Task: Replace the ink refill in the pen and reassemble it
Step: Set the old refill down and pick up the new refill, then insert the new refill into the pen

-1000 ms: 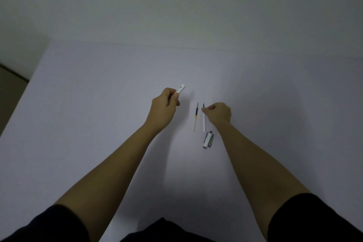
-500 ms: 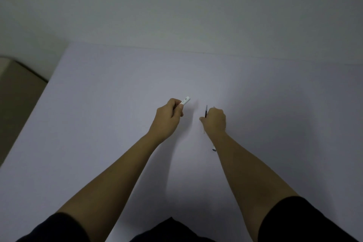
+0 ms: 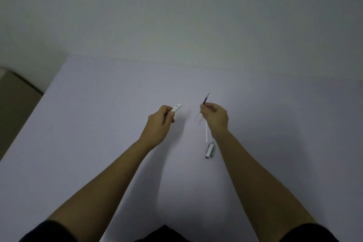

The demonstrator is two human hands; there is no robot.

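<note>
While the left hand (image 3: pixel 160 124) fingers grip the short white plastic pen barrel (image 3: pixel 176 108), the right hand (image 3: pixel 215 118) fingers pinch a thin dark-tipped ink refill (image 3: pixel 206 98); insertion and the white clip cap (image 3: pixel 209 150) below the right fingers remain.

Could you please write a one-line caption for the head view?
Left hand holds the pen barrel, right hand lifts a refill; cap on table.

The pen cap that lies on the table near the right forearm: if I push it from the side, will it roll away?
Probably not far. The pen cap looks round, but its clip lies against the table and should stop it. It seems small and light, so a slight push may make it slide.
</note>
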